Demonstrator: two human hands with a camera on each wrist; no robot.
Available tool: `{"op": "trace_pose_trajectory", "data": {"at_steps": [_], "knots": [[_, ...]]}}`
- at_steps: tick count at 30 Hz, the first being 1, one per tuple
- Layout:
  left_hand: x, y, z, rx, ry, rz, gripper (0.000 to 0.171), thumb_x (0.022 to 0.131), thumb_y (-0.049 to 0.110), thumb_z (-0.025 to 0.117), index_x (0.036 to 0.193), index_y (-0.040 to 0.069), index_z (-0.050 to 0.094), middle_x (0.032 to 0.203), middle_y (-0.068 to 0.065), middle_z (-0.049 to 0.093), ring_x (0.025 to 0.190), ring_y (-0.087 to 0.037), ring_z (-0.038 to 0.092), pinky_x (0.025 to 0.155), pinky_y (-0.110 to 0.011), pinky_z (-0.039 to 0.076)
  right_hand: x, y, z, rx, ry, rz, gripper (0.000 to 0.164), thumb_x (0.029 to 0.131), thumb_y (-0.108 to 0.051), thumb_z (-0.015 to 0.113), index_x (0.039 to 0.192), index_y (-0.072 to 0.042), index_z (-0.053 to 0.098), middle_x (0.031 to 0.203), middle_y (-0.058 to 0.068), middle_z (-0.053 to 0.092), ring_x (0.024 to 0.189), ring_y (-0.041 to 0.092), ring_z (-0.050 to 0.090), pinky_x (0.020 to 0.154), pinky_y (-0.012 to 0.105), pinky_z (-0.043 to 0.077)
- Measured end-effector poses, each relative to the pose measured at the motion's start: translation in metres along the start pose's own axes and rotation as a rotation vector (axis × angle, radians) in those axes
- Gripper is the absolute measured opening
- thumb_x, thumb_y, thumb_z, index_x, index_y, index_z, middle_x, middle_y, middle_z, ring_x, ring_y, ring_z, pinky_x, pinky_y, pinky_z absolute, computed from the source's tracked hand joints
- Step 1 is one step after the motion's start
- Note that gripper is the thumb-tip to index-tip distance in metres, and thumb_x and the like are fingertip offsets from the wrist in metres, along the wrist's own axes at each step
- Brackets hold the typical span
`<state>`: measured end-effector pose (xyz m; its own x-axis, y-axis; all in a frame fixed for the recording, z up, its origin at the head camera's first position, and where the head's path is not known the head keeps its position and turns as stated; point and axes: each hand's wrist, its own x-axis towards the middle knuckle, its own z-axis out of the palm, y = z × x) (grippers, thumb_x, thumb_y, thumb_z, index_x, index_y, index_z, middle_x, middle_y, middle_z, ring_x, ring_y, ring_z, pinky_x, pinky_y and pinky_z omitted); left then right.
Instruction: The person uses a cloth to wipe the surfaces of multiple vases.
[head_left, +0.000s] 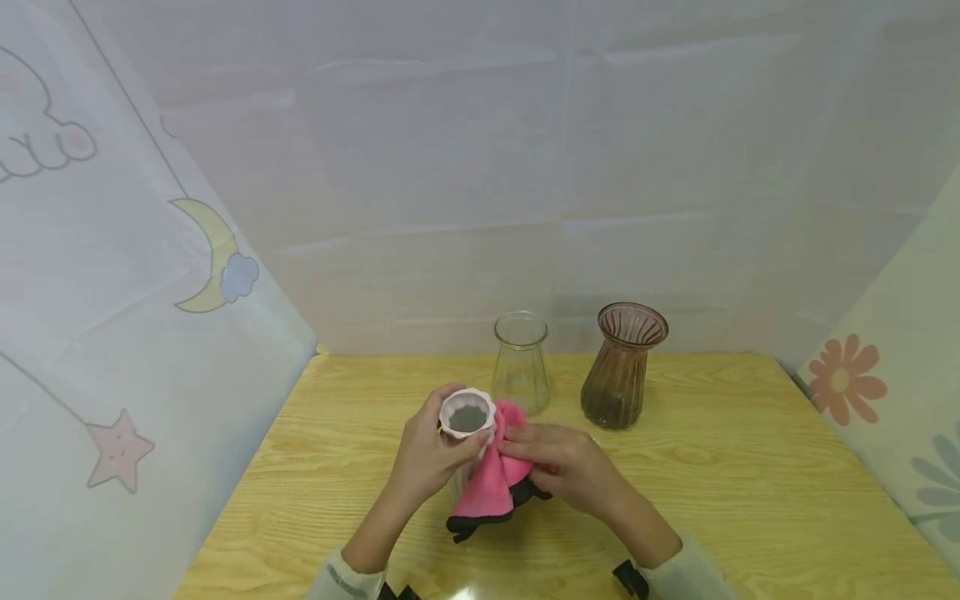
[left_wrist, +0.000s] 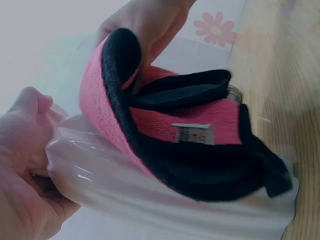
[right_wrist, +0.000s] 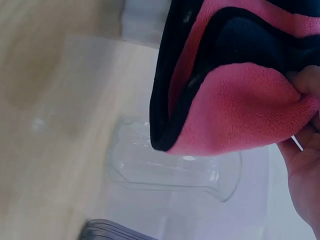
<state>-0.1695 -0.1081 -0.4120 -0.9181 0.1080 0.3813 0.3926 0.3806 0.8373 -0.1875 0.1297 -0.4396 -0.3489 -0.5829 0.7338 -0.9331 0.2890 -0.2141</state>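
Cloth pinched in our right hand's fingers lies against the vase, well in from the tabletop's back edge. Our left hand's fingers curl round its neck; we should hold it steady, pressing cloth into the ridges.

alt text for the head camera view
A left hand holds a pale vase near its top while the right hand holds a pink cloth against it. Behind, a clear glass vase and ribbed brown vase stand on a yellowish table.
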Motion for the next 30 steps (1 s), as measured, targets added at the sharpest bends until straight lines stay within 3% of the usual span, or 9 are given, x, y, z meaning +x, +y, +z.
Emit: {"op": "trace_pose_trajectory", "data": {"at_steps": [5,9,16,21,23,26,30], "knots": [[0.004,-0.003,-0.004,-0.036,-0.045,0.022,0.067,0.078,0.020,0.083,0.136,0.004,0.055,0.110,-0.014,0.068,0.096,-0.029,0.065,0.071,-0.028,0.055,-0.014,-0.002,0.009,-0.015,-0.043,0.007,0.054,0.065,0.009,0.084,0.114,-0.013,0.079,0.114,0.005,0.075,0.104,0.020,0.073,0.091,0.033,0.057],[0.009,-0.008,-0.009,-0.055,-0.121,0.062,0.065,0.081,0.019,0.080,0.137,0.002,0.054,0.109,-0.015,0.067,0.090,-0.030,0.064,0.066,-0.028,0.056,-0.024,-0.002,0.017,-0.039,-0.091,-0.001,0.051,0.067,0.005,0.086,0.114,-0.015,0.079,0.113,0.004,0.076,0.104,0.018,0.073,0.090,0.032,0.057],[0.021,-0.024,-0.018,-0.103,-0.248,0.146,0.062,0.084,0.021,0.078,0.139,0.008,0.054,0.110,-0.013,0.067,0.086,-0.022,0.060,0.066,-0.028,0.052,-0.031,-0.002,0.023,-0.062,-0.220,0.074,0.045,0.073,-0.002,0.087,0.114,-0.020,0.079,0.114,-0.002,0.076,0.106,0.014,0.071,0.089,0.032,0.057],[0.024,-0.030,-0.021,-0.156,-0.302,0.173,0.066,0.087,0.018,0.077,0.145,0.011,0.049,0.122,-0.014,0.064,0.095,-0.023,0.060,0.073,-0.028,0.051,-0.033,-0.001,0.024,-0.084,-0.242,0.072,0.045,0.073,-0.004,0.087,0.114,-0.022,0.079,0.113,-0.004,0.076,0.106,0.011,0.071,0.089,0.032,0.057],[0.023,-0.030,-0.022,-0.158,-0.292,0.190,0.070,0.087,0.015,0.078,0.149,0.011,0.045,0.133,-0.013,0.061,0.109,-0.025,0.060,0.087,-0.032,0.051,-0.032,-0.002,0.020,-0.086,-0.214,0.056,0.046,0.073,-0.003,0.087,0.115,-0.022,0.079,0.114,-0.004,0.075,0.106,0.012,0.071,0.089,0.032,0.057],[0.017,-0.025,-0.021,-0.124,-0.215,0.193,0.078,0.085,0.014,0.079,0.152,0.009,0.041,0.147,-0.010,0.054,0.131,-0.027,0.053,0.107,-0.043,0.043,-0.026,-0.006,0.008,-0.079,-0.123,0.006,0.049,0.071,0.000,0.086,0.116,-0.019,0.078,0.115,-0.001,0.075,0.105,0.015,0.072,0.090,0.034,0.057],[0.006,-0.014,-0.014,-0.054,-0.078,0.148,0.078,0.083,0.020,0.081,0.150,0.008,0.042,0.146,-0.007,0.055,0.133,-0.027,0.053,0.109,-0.057,0.039,-0.012,-0.010,-0.011,-0.082,-0.002,-0.062,0.051,0.070,0.003,0.083,0.117,-0.015,0.077,0.118,0.004,0.074,0.106,0.021,0.072,0.094,0.038,0.055]]}}
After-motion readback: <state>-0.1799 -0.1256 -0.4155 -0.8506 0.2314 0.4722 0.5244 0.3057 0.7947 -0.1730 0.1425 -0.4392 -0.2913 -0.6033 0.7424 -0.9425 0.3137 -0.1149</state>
